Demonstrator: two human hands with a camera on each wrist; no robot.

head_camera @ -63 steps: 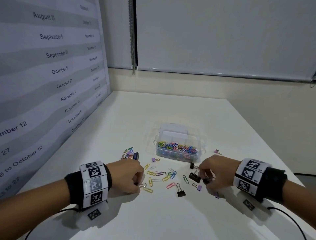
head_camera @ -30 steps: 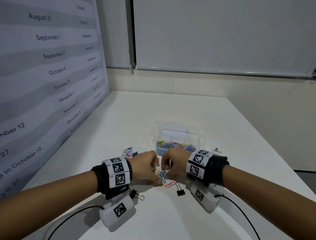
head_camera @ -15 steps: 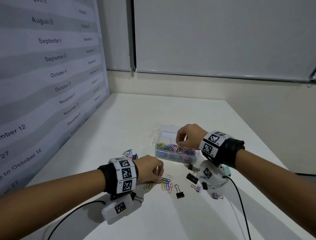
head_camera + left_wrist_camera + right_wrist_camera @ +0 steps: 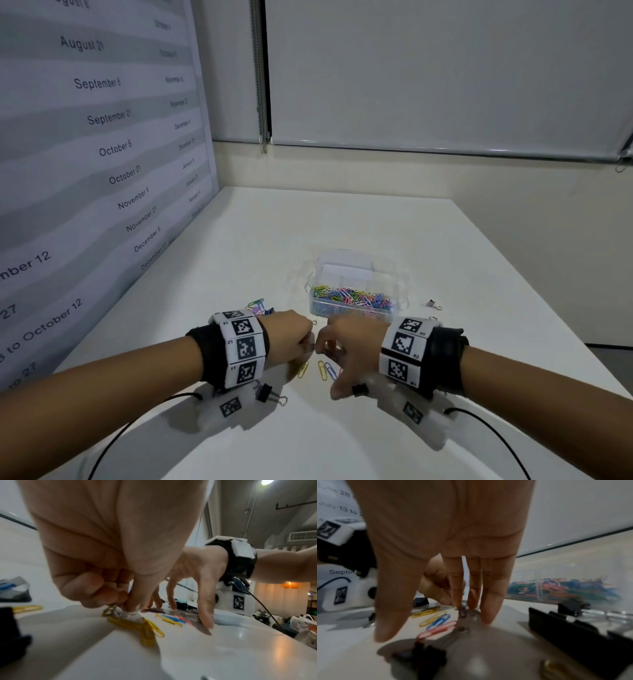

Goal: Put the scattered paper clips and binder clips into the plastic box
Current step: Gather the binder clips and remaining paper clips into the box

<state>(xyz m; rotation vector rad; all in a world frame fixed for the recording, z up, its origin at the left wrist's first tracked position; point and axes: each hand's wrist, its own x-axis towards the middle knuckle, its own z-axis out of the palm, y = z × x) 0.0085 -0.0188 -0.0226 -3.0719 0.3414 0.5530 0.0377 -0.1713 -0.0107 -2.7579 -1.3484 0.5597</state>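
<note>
The clear plastic box (image 4: 352, 301), open and holding several coloured paper clips, stands on the white table (image 4: 342, 219); it also shows as the box (image 4: 565, 588) in the right wrist view. My left hand (image 4: 310, 346) is curled just before it, and this left hand (image 4: 123, 607) pinches a few paper clips at its fingertips. My right hand (image 4: 329, 368) is beside it, fingers straight and pointing down. The right hand (image 4: 426, 620) touches the table with its fingertips (image 4: 485, 616) near a small clip (image 4: 463, 610). Yellow, blue and pink paper clips (image 4: 323, 370) lie between the hands.
A black binder clip (image 4: 265, 392) lies under my left wrist, another black binder clip (image 4: 359, 390) by my right thumb, and a larger one (image 4: 573, 635) to the right. A small purple binder clip (image 4: 433, 304) sits right of the box. More clips (image 4: 260, 306) lie to its left.
My right hand has come back from over the box down to the table beside my left hand. The left hand has stayed over the loose clips, still curled.
</note>
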